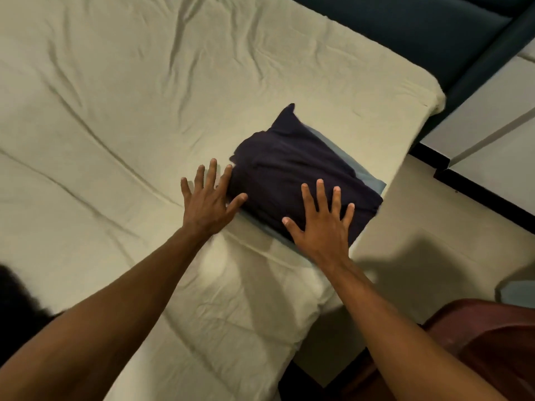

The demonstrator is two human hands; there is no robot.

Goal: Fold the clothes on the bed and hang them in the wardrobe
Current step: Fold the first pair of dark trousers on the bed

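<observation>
**Flattening the folded stack**

Both hands spread flat, fingers straight, gripping nothing. Right hand (321,224) pressing top of folded dark navy garment (292,175), likely to set creases. Left hand (210,198) touching its left edge, likely squaring. Light blue folded garment (369,176) beneath, on bed (115,111) near corner.

A wide bed (121,91) under a creased, pale cream sheet (237,302) fills most of the view. A dark teal padded headboard (405,30) runs along its far end. At right stands pale grey panelled furniture (498,120) with a black base strip (477,192). The floor (419,270) is light beige, crossed by soft shadows. A reddish-brown chair (492,342) sits in the lower right corner.
</observation>
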